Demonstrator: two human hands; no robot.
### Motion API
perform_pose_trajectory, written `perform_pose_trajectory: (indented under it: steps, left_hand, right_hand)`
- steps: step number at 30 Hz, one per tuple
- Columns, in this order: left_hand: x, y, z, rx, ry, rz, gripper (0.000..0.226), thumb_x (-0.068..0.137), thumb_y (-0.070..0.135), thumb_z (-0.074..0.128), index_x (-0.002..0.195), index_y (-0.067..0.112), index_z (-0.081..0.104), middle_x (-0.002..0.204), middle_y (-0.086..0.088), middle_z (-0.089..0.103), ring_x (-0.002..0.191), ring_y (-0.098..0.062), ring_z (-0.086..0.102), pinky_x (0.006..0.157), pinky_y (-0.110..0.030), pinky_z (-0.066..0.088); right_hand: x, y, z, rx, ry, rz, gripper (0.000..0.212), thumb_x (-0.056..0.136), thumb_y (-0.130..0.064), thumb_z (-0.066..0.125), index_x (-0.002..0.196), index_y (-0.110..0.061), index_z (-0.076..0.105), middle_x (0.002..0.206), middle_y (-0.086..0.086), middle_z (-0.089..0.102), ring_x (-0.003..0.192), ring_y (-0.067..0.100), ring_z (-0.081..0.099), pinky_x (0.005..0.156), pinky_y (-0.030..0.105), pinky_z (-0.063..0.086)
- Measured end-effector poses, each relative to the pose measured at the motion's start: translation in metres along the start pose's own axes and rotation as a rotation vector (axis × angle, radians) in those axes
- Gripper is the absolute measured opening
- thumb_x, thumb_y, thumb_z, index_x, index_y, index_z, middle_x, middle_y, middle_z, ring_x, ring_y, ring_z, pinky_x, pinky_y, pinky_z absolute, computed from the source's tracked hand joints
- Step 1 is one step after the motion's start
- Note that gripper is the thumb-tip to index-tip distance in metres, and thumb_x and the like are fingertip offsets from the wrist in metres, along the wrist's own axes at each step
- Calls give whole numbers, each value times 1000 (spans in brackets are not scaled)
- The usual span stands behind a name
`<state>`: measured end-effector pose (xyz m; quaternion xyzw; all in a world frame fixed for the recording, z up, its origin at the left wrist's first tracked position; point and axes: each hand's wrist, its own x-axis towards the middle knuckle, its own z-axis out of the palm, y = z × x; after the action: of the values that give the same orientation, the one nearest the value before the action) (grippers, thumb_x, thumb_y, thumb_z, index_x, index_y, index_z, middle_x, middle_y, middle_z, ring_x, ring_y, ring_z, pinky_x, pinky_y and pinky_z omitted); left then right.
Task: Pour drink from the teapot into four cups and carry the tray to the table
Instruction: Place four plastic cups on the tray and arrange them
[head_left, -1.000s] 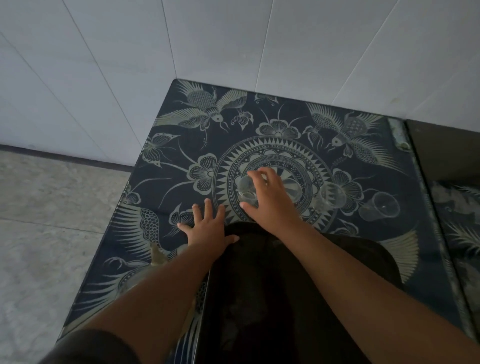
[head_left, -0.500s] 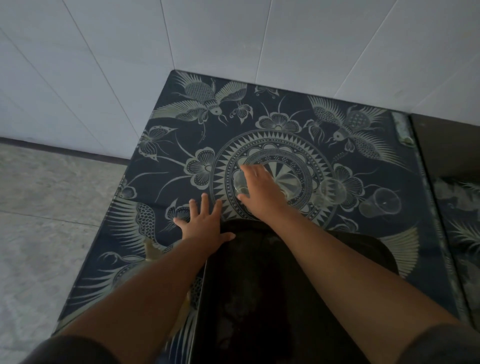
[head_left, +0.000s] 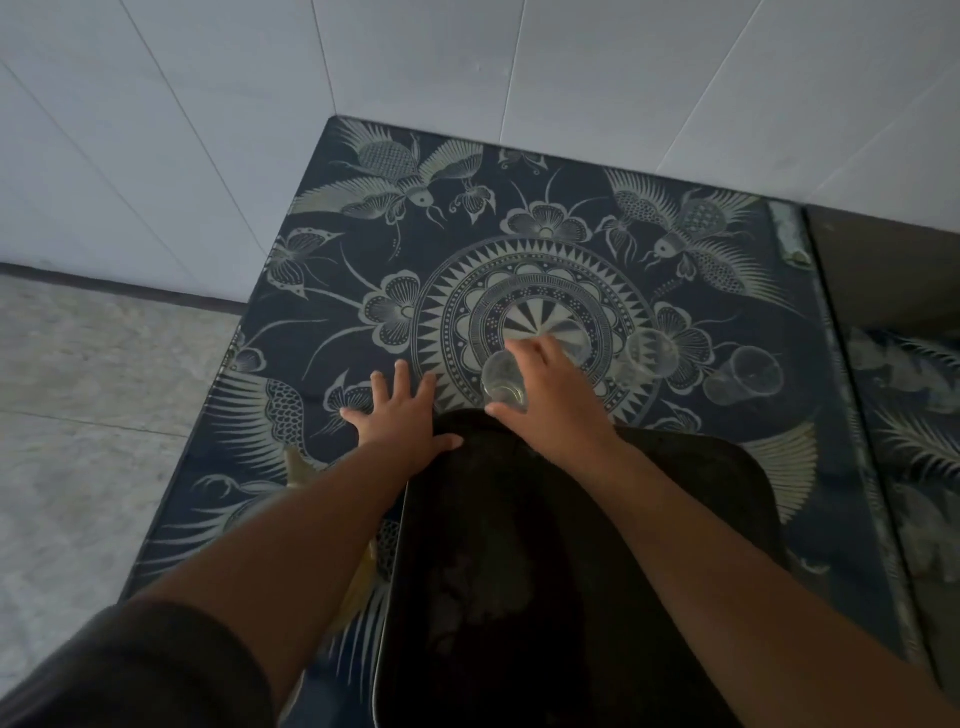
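Fingers (head_left: 544, 347) of the right hand (head_left: 558, 402) grip a tilted clear glass cup (head_left: 501, 380)

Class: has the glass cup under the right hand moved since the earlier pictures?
Yes: the glass cup has shifted away from the medallion centre, toward the black tray.

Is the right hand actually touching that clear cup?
Touching. The head view shows the right hand curled round the clear cup, thumb against its side.
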<state>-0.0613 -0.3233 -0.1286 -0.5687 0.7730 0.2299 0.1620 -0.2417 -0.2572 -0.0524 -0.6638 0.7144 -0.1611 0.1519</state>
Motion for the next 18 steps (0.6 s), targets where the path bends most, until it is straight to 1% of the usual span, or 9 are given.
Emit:
perform_pose_trajectory:
  steps: [4,6,10,13,18]
  left_hand:
    - [0,0,-1,-14,-12,-1,108,85,68,68,163,34,1,173,-6,-14,158,-41,-10,112,-82,18]
    - [-1,0,1,-15,-7,0,108,84,68,68,163,35,2,173,-6,-13,158,-41,-10,111,-82,17]
    - [-2,0,0,-27,-6,3,107,85,67,69,163,35,2,173,-6,-13,158,-40,-10,112,-83,17]
    - [-3,1,-3,-26,-16,-1,108,85,67,69,163,35,2,173,-6,-14,158,-40,-11,112,-83,17]
    - [-3,2,-2,-21,-16,-5,108,85,66,69,164,33,2,173,-6,-14,158,-40,-11,112,-83,17]
  right_hand:
    - [-31,2,7,40,-46,19,80,81,-41,75,146,-13,37,141,1,38,125,20,48,94,25,39]
    - [-44,1,11,72,-51,27,79,80,-39,76,145,-13,39,139,1,39,123,18,49,95,23,40]
    - [-66,-8,26,86,-58,0,79,79,-39,78,143,-11,41,137,3,42,119,18,53,95,30,50]
    - [-78,-16,38,111,-62,16,84,80,-39,77,148,-12,36,137,1,42,121,18,51,95,32,51]
    - [-83,-22,47,128,-34,24,83,81,-39,76,148,-14,35,135,1,44,123,17,48,94,32,51]
